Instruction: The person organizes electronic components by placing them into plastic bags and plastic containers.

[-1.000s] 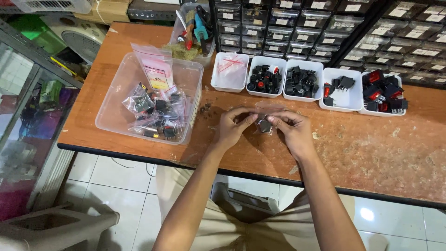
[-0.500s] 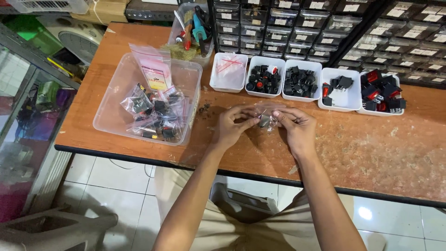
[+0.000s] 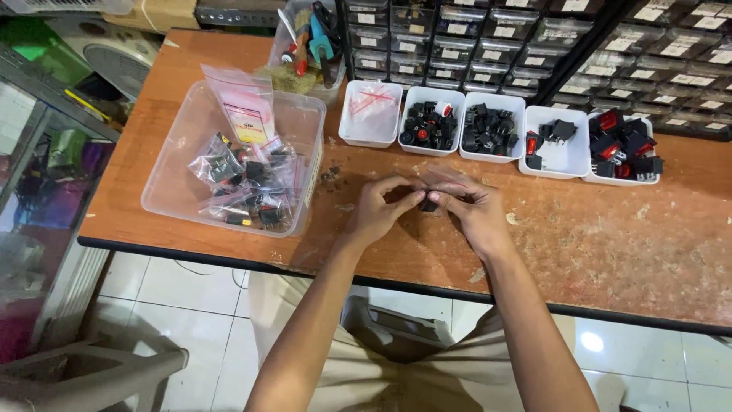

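Two bare hands met over the middle of the worn orange-brown surface (image 3: 610, 236). The left hand (image 3: 377, 210) and the right hand (image 3: 473, 210) both pinched one small black part (image 3: 428, 205), seemingly inside a thin clear bag, their fingers (image 3: 408, 200) closed on it from either side. The part hung just above the surface, in front of the row of small white trays.

Five of those white trays stood side by side along the far edge. The leftmost tray (image 3: 370, 114) held clear little bags with red marks. The next two trays (image 3: 431, 122) were filled with black round and square switches. The fourth tray (image 3: 555, 143) held only a few black switches, one with a red face. The fifth tray (image 3: 624, 149) held black rocker switches with red faces.

To the left of the hands sat a large clear plastic bin (image 3: 171, 164) holding small bagged switches, and a clear zip bag (image 3: 245, 113) with a red label stood upright in it. Behind the trays rose a cabinet of small parts drawers (image 3: 473, 38).
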